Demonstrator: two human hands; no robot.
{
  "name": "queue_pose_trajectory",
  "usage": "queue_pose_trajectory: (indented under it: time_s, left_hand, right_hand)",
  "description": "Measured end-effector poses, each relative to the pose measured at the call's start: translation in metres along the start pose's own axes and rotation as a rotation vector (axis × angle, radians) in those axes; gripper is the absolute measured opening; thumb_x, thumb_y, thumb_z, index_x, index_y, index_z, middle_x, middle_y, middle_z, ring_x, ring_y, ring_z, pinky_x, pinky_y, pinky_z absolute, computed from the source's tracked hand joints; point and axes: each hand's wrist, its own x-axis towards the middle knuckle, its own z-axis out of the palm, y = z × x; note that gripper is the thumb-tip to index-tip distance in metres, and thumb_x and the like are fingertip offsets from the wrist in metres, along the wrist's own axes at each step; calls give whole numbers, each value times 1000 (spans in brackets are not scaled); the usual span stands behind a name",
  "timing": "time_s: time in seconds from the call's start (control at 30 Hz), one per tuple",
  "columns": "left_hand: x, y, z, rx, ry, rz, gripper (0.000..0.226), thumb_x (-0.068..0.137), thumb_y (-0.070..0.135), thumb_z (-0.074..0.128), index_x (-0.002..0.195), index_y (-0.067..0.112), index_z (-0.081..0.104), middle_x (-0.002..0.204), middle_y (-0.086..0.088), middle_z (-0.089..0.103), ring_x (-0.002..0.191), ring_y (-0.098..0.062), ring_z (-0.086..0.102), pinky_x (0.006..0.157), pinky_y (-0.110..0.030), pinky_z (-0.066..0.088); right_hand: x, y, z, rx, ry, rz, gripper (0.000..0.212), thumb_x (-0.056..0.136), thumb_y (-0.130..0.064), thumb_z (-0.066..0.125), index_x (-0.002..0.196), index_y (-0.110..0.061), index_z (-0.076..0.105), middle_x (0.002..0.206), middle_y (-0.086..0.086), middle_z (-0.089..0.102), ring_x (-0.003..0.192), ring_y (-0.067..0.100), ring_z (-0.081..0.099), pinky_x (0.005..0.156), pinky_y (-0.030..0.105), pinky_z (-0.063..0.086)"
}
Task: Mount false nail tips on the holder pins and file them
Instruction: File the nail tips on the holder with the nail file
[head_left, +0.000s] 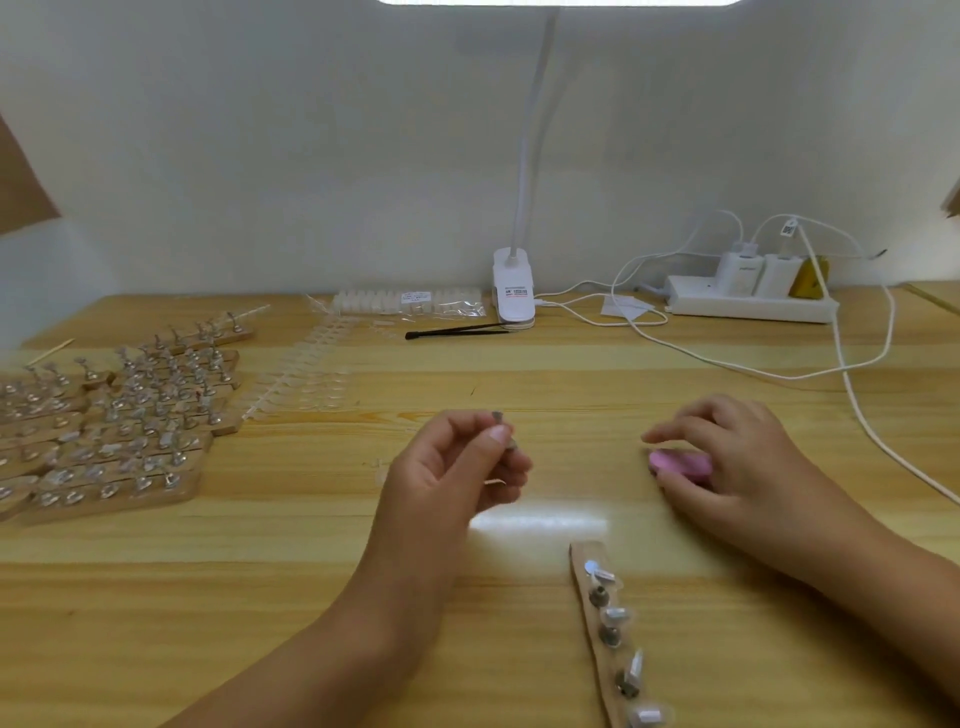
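Observation:
My left hand (457, 462) is raised at the table's middle and pinches a small metal holder pin (500, 423) between thumb and fingers. My right hand (727, 457) lies over a pink file block (675, 464) on the table, fingers curved round it, thumb below it. A wooden holder strip (584, 558) with several pins and clear nail tips runs toward the front edge, below my right hand. Strips of clear nail tips (311, 374) lie at the left of centre.
Many wooden holder strips (114, 431) with pins are packed at the left. At the back stand a boxed tip set (410, 302), black tweezers (457, 330), a white clip lamp (513, 288) and a power strip (748, 304) with trailing white cables (852, 395).

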Motion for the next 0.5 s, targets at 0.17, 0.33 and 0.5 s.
queue_pose_trajectory:
  time_s: [0.17, 0.33, 0.5]
  left_hand:
    - [7, 1, -8, -50, 146, 33, 9, 94, 18, 57, 88, 20, 64, 74, 2, 69, 71, -7, 65, 64, -17, 52]
    - [7, -4, -4, -39, 118, 35, 22, 75, 37, 66, 91, 23, 72, 79, 2, 71, 73, -6, 64, 66, -16, 52]
    - [8, -6, -3, -36, 86, 15, 15, 80, 32, 66, 89, 25, 76, 81, -1, 73, 72, -6, 64, 66, -17, 52]
  right_hand:
    - [15, -10, -5, 198, 16, 4, 27, 84, -33, 66, 110, -40, 62, 106, -23, 56, 102, -3, 50, 85, 17, 40]
    - [88, -26, 15, 8, -158, -18, 26, 91, -28, 67, 117, -28, 64, 104, -13, 62, 92, 4, 59, 86, 29, 51]
    - [145, -38, 51, -95, -157, 16, 31, 93, -33, 64, 122, -21, 64, 108, 0, 59, 98, 19, 59, 79, 28, 44]
